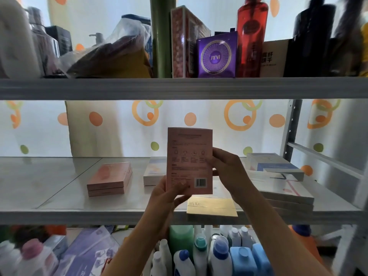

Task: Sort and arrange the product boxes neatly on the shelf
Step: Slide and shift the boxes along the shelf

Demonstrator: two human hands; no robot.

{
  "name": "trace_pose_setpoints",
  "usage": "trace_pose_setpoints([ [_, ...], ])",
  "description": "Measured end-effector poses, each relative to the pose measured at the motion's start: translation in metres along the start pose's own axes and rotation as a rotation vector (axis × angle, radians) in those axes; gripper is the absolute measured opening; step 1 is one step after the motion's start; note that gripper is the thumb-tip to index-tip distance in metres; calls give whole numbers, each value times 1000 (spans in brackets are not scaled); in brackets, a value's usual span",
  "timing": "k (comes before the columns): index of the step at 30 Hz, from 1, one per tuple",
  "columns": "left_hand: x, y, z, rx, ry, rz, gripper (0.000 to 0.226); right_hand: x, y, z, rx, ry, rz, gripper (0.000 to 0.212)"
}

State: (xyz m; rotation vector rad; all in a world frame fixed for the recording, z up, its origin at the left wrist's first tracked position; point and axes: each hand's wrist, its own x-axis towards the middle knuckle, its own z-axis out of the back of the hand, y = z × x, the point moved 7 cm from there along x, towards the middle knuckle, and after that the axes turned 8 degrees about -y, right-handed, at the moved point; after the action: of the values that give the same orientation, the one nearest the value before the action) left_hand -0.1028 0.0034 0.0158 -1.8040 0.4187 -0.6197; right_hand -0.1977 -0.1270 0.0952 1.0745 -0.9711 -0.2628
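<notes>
Risk sits mostly at the left, I reckon: the stack of flat pink cardboard boxes lies slightly skewed on the grey glossy middle shelf, so a matching box set down carelessly could slide off or knock it further askew. Moving right, my left hand pinches the bottom edge of the upright pink box with a barcode, thumb curled across its face; my right hand clamps its right edge with curled fingers. The box is held in the air above the shelf's near middle. A swing leftward might clip the pale white box lying behind it. The gold flat box overhangs the near lip and a wrist could nudge it off. Far right, the leaning pile of white and blue boxes looks unstable. Behind hangs a dotted white curtain.
</notes>
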Motion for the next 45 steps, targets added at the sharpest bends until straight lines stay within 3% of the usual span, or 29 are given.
trace_pose_setpoints([
  [3, 5, -15, 7, 501, -182, -291, 50, 1, -3, 1, -1, -25, -4, 18],
  [6, 1, -27, 14, 724, -376, -527, 84, 0, -5, 2, 16, -43, -12, 13],
  [9, -11, -41, 8, 1011, -527, -820, 80, -3, -7, -2, 76, -42, -23, 13],
  [12, -17, -42, -14, 1088, -453, -961, 75, -6, -8, -10, 128, -18, -29, 13],
  [16, -9, -42, -28, 1069, -232, -848, 77, -9, -7, -18, 152, 56, -41, 14],
  [18, -1, -40, -30, 866, -48, -639, 67, -8, -8, -18, 126, 73, -45, 14],
  [20, 2, -41, -30, 673, 22, -530, 51, -5, -5, -15, -15, 54, 20, 16],
  [26, 7, -46, -19, 294, -3, -366, 31, -5, 2, -4, -35, 113, 72, 24],
  [30, 15, -41, -4, 90, -77, -263, 26, -2, -6, 14, -94, -50, 84, 25],
  [34, 18, -36, -6, -145, -92, -175, 28, -1, -28, 24, -85, -205, 13, 43],
  [37, 20, -39, -11, -186, -91, -173, 27, -3, -46, 10, 205, -147, -201, 38],
  [40, 20, -37, -10, -180, -83, -167, 25, -4, -43, 7, 232, -130, -176, 24],
  [45, 20, -33, -2, -127, -77, -179, 27, -4, -40, 6, 256, -131, -160, 25],
])
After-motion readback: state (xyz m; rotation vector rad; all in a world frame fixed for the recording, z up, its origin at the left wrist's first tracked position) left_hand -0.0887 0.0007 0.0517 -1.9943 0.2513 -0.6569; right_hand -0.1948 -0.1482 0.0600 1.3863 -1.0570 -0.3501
